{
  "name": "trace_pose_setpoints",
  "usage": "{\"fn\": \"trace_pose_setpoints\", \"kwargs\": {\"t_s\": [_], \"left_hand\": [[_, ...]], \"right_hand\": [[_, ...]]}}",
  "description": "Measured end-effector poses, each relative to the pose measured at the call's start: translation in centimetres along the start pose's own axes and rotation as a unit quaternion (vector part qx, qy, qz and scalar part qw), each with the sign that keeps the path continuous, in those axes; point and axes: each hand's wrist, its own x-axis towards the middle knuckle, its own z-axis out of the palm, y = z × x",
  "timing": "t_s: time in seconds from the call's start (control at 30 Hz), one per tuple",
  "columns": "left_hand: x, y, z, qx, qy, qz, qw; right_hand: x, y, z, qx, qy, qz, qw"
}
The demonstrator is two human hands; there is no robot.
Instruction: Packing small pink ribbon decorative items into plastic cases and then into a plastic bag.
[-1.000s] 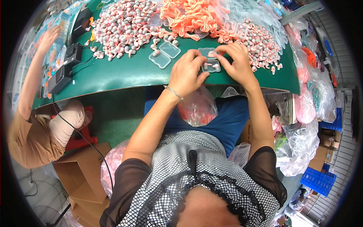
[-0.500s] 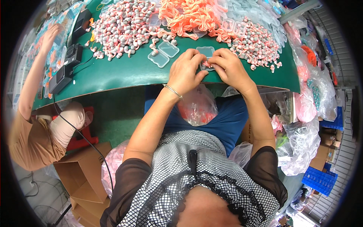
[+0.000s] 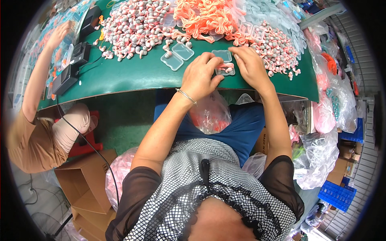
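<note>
The left hand (image 3: pixel 200 76) and right hand (image 3: pixel 251 68) pinch small pink earplugs (image 3: pixel 227 67) over a little clear box (image 3: pixel 222 56) on the green table (image 3: pixel 132 76). A big earplug pile (image 3: pixel 136 26) sits beyond.

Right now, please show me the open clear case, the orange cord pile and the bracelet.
open clear case (image 3: pixel 177 56), head view, on its hinge.
orange cord pile (image 3: pixel 205 16), head view, on its middle.
bracelet (image 3: pixel 186 96), head view, on the band at the left wrist.

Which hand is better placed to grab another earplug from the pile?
Probably the right hand: it sits beside the right-hand earplug pile, while the left hand pinches the pink cord over the clear case.
</note>
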Motion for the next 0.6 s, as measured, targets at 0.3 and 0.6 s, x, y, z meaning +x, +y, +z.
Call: {"fn": "trace_pose_setpoints", "kwargs": {"t_s": [0.3,0.6], "left_hand": [[0.0,0.5,-0.1,-0.011,-0.001,-0.008,1.0],[-0.2,-0.3,0.1,0.006,0.015,0.025,1.0]], "right_hand": [[0.7,0.1,0.0,0.052,-0.006,0.06,0.997],[-2.9,-1.1,-0.6,0.109,-0.005,-0.016,0.994]]}}
